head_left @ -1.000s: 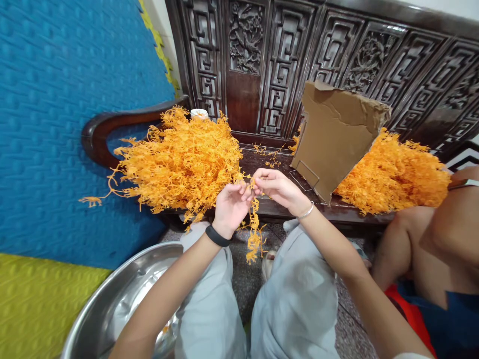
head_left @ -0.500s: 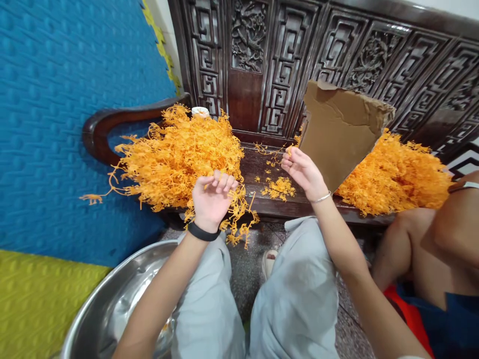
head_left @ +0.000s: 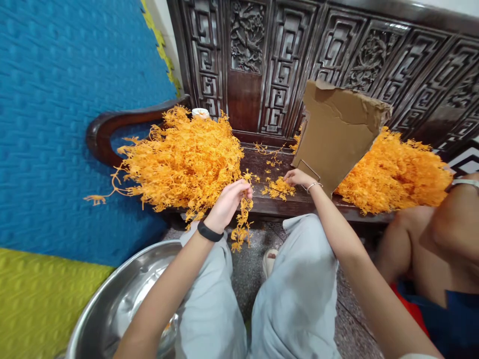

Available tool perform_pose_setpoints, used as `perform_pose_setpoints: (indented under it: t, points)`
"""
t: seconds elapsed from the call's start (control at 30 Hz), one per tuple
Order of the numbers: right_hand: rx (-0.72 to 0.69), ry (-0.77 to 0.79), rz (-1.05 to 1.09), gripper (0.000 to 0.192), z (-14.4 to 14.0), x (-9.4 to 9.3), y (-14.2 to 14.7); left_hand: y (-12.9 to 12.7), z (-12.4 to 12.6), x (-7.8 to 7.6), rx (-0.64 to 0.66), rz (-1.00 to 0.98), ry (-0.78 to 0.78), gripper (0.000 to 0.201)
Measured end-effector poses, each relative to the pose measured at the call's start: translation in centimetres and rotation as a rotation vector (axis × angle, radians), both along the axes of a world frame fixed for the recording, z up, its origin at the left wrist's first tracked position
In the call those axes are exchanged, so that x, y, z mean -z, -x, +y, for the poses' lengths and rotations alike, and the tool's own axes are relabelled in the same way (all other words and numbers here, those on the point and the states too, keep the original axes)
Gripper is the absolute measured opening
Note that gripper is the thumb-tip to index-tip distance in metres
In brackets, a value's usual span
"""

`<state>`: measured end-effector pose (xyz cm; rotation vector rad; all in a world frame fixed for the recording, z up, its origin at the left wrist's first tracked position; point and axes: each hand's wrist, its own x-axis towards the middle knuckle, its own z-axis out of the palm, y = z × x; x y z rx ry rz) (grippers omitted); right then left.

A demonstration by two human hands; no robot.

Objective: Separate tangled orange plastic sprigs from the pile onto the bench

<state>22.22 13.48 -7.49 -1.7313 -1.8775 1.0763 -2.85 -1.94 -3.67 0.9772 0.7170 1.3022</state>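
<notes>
My left hand (head_left: 230, 199) is closed on a strand of small orange plastic figures (head_left: 242, 227), which dangles below the fingers over the bench edge. One spiky orange piece sticks up just above the fingertips. Behind this hand rises a big tangled heap of orange plastic strands (head_left: 187, 159). My right hand (head_left: 301, 179) has its fingers together at the edge of a small pile of loose orange pieces (head_left: 277, 188) on the dark wooden bench (head_left: 262, 203). What its fingertips pinch, if anything, is too small to make out.
A cardboard sheet (head_left: 337, 134) stands upright behind my right hand, with another orange heap (head_left: 400, 172) beyond it. A metal basin (head_left: 90, 304) sits low at left. A white container (head_left: 200, 113) stands behind the left heap. Another person's bare leg (head_left: 411, 239) is at right.
My right hand has moved down from the loose strand at the back to the small pile. My left hand has turned over and moved right, its fingers now closed on the hanging strand.
</notes>
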Motion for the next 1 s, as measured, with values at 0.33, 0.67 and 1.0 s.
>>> perform_pose_setpoints:
  t: [0.33, 0.67, 1.0]
  points:
    - [0.104, -0.093, -0.163, 0.024, 0.5, 0.8, 0.6, -0.7, 0.3, 0.2, 0.096, 0.15, -0.032, 0.02]
    - [-0.223, -0.104, 0.452, 0.037, -5.8, -5.2, 4.6, -0.7, 0.1, 0.0, 0.131, 0.252, -0.051, 0.023]
    - [-0.64, -0.256, 0.273, 0.024, -12.0, -8.2, 6.5, -1.0, 0.3, 0.7, 0.207, 0.325, -0.065, 0.02]
